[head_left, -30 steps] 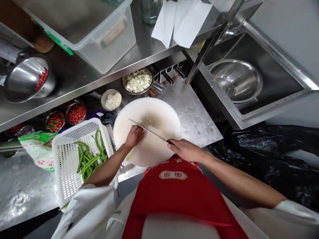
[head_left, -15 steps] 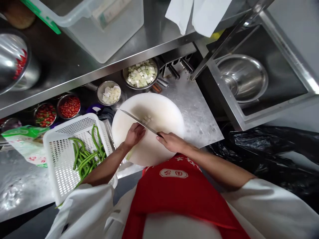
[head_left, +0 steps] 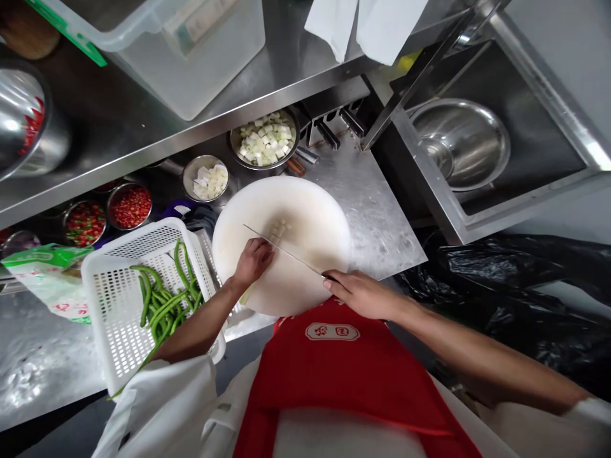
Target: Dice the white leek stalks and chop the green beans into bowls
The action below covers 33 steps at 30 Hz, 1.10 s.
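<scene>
The right hand (head_left: 360,292) is closed firmly around the dark handle of a long, thin steel knife (head_left: 296,257), over the near right part of a thick, round, white cutting board (head_left: 310,283). From that grip the blade slants away to the far left across the board, its tip beyond the left hand (head_left: 254,261).

The left hand's fingers are curled inward, their tips just beside the blade; whether they pin anything is hidden. Small, pale, cut pieces (head_left: 281,226) lie on the board just past the blade, near the left fingertips and well apart from the right hand's grip. A pale green strip (head_left: 245,295) lies at the board's near left edge, beside the left wrist. Left of the board, a white, perforated plastic basket (head_left: 102,318) holds long green peppers (head_left: 165,305).
</scene>
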{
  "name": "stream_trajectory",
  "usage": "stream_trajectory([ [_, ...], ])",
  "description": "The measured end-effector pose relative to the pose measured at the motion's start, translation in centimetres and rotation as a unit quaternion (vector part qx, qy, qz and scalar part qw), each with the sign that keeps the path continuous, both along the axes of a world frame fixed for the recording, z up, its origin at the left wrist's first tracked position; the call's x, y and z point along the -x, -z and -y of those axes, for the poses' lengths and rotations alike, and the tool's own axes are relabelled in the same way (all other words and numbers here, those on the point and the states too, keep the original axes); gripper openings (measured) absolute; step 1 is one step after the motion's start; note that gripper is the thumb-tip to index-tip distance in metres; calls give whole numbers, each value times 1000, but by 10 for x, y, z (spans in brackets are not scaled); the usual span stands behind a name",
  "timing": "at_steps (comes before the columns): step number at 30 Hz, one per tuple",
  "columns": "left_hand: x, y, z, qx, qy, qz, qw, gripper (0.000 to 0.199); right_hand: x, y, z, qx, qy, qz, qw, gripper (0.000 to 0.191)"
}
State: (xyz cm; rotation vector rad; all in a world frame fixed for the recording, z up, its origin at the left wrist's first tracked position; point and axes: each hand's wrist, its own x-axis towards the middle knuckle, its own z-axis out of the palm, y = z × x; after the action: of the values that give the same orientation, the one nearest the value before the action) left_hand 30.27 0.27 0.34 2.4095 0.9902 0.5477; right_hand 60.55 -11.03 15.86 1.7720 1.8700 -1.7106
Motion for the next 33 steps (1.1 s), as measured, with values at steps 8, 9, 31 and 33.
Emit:
stream_trajectory([
  [8, -1, 0, 2, 6, -22, -6, 1000, 18, 33, 41, -27, -34, -28, 33, 998, 57],
  [9, -1, 1, 2, 4, -22, -6, 1000, 18, 40, 51, -32, -47, -26, 25, 998, 56],
  [31, 6, -1, 19, 20, -31, -11, 999, 19, 43, 34, -19, -12, -33, 27, 999, 54],
  [33, 6, -1, 19, 18, -31, -13, 999, 19, 52, 53, -30, -41, -28, 6, 999, 52],
])
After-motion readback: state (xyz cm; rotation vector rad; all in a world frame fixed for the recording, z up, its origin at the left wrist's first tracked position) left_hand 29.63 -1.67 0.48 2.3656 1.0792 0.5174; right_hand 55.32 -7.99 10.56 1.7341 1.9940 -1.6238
